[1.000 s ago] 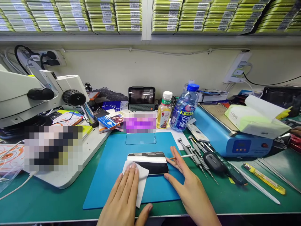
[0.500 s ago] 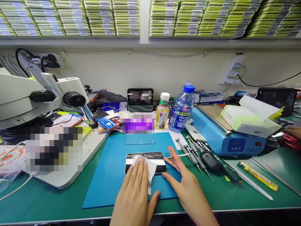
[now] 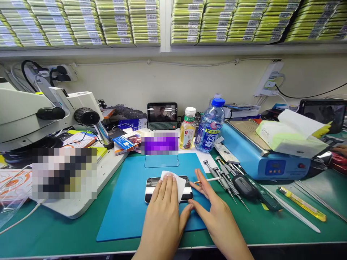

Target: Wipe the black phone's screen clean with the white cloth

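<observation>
Smartphone (image 3: pixel 150 190) is lying face up, its long side running across the blue mat (image 3: pixel 121 209), glossy screen reflecting light; the mat is presumably serving as a soft, non-slip base. Left hand (image 3: pixel 164 216) is staying flat, fingers together, pressing a white wipe (image 3: pixel 177 182) against the glass; nothing is being gripped, and the extended fingers are probably spreading pressure evenly. Right hand (image 3: pixel 217 211) is holding a cigarette-like stick (image 3: pixel 207 180) between its fingers, while thumb and fingertips are bracketing the right end of the phone, apparently to stop it sliding; whether every fingertip is making contact cannot be confirmed. Both thumbs are meeting near the lower right corner.

Beyond the phone, a clear panel with a dark outline (image 3: pixel 162 161) is resting on the mat, well apart from the hands, likely set there to stay out of the working area. To the right, screwdrivers (image 3: pixel 213 172) are lying together beside a black case (image 3: pixel 245 186), presumably for easy reach. A blue heating-plate unit (image 3: pixel 244 155) is standing behind them, bearing a tissue pack (image 3: pixel 290 135). A blue-capped bottle (image 3: pixel 210 130) and a white-capped bottle (image 3: pixel 187 131) are standing at the back. On the left, a microscope (image 3: pixel 24 108) is occupying its white base (image 3: pixel 78 202), seemingly parked aside.
</observation>
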Demonstrator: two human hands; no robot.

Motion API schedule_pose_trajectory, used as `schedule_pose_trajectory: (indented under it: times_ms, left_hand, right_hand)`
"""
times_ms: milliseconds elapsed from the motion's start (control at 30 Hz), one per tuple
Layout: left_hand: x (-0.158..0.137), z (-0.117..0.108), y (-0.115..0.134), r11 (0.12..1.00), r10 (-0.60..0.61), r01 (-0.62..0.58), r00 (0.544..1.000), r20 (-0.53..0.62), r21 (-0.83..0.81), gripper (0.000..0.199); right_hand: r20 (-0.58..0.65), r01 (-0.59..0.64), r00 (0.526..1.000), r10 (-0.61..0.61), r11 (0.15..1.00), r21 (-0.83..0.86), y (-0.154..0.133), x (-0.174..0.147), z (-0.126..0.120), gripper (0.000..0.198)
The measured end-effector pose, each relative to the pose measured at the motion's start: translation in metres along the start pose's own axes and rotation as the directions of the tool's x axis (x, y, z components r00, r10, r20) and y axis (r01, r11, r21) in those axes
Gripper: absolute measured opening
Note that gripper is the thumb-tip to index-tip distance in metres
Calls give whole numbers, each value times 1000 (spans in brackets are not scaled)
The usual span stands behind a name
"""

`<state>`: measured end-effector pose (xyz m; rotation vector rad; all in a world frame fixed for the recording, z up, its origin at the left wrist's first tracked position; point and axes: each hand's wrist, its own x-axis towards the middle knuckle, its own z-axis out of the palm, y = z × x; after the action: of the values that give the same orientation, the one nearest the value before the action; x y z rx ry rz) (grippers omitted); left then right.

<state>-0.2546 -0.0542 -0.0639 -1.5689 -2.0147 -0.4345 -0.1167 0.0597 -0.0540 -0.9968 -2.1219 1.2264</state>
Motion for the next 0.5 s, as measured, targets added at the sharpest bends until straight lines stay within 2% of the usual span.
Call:
schedule_pose_trajectory:
  times_ms: [167, 233, 500]
  left_hand:
    - [-29, -5, -3, 989, 142, -142, 990, -16, 36, 73]
    - [-32, -7, -1, 985, 161, -160, 987, -11, 56, 75]
    - [1, -2, 20, 999, 44, -44, 999, 10, -28, 69]
  right_hand:
    - [-4, -10, 1000, 10, 1000, -1, -2, -2, -1, 85]
    - [-7, -13, 1000, 13, 1000, 1, -1, -2, 0, 84]
    - [-12, 0, 1000, 0, 1000, 22, 2, 1, -1, 80]
